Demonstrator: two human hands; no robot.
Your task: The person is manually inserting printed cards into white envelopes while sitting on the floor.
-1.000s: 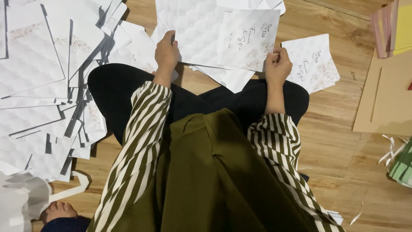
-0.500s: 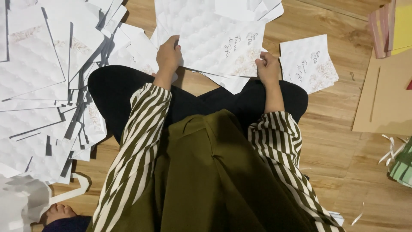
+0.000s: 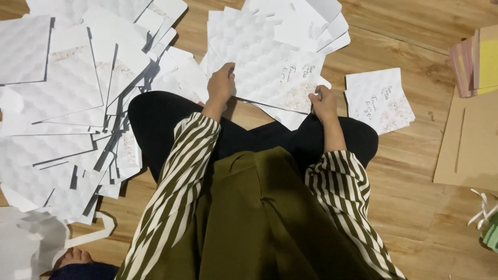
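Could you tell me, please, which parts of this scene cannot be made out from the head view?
- Left hand: fingertips hidden under the white card it grips.
- Right hand: fingertips tucked under the same card's corner.
- Writing on the card stack: too small to make out.
- Brown cardboard: cut off by the right edge.
- Scattered sheets: overlapping, lower ones covered; the pile runs off the left edge.
- Legs: partly hidden by the olive garment.

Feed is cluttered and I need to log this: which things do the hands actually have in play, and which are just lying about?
In play:
- left hand and right hand, each with a grip on the white quilted-texture card with handwriting
- pile of white cards under it

Lying about:
- small stack of floral white cards
- fanned spread of white sheets
- brown cardboard sheet
- pink and yellow boards
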